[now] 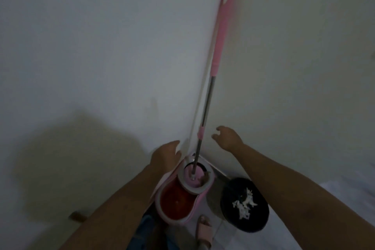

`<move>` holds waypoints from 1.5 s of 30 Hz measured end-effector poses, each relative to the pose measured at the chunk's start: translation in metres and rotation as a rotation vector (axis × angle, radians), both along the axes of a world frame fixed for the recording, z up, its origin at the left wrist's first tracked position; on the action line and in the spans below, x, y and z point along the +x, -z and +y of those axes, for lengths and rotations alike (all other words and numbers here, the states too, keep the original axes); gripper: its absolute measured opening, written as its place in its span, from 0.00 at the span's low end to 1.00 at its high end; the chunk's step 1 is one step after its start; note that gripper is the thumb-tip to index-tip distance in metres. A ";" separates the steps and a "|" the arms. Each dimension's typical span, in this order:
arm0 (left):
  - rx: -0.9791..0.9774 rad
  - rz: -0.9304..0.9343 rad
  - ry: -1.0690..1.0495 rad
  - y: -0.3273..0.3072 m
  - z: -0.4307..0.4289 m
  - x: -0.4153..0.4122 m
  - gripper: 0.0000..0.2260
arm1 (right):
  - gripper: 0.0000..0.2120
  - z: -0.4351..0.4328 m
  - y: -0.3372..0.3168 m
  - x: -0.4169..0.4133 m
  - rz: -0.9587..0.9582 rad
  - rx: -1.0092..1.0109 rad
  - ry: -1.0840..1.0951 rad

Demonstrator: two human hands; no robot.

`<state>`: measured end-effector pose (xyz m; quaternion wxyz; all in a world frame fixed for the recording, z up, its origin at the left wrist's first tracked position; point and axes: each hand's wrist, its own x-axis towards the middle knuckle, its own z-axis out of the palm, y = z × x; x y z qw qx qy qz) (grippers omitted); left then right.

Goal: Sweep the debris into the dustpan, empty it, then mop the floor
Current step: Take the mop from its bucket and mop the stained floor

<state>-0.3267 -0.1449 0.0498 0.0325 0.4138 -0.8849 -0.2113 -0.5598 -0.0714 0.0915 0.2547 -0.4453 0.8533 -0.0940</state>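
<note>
A pink and steel mop (209,91) stands upright in the corner of two white walls, its head in the spinner basket of a pink mop bucket (178,195). The bucket's front half looks reddish inside. My left hand (165,155) is just left of the mop pole, above the bucket, fingers apart and empty. My right hand (228,138) is just right of the pole, fingers spread, not touching it. A black bin (244,205) to the right of the bucket holds white debris.
My foot in a pink slipper (204,229) stands on the pale tiled floor between the bucket and the bin. A small brown object (78,216) lies on the floor at the left wall. The scene is dim.
</note>
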 end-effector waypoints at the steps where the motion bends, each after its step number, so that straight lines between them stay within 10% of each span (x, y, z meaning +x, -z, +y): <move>1: 0.019 0.000 -0.004 -0.003 -0.011 -0.021 0.24 | 0.27 -0.014 -0.004 -0.018 -0.010 -0.030 0.007; 11: 0.247 0.059 -0.127 -0.008 -0.088 -0.167 0.29 | 0.33 -0.137 -0.039 -0.109 -0.252 -0.308 -0.001; 22: 0.479 0.173 -0.214 0.030 -0.073 -0.205 0.21 | 0.11 -0.104 -0.025 -0.089 -0.428 -0.523 0.061; 30: 0.259 0.348 -0.139 0.016 -0.021 -0.193 0.06 | 0.11 -0.036 -0.054 -0.077 -0.433 -0.615 0.137; 45: -0.067 0.752 0.163 -0.128 0.081 -0.157 0.20 | 0.09 0.101 -0.207 0.000 -0.178 -1.127 0.295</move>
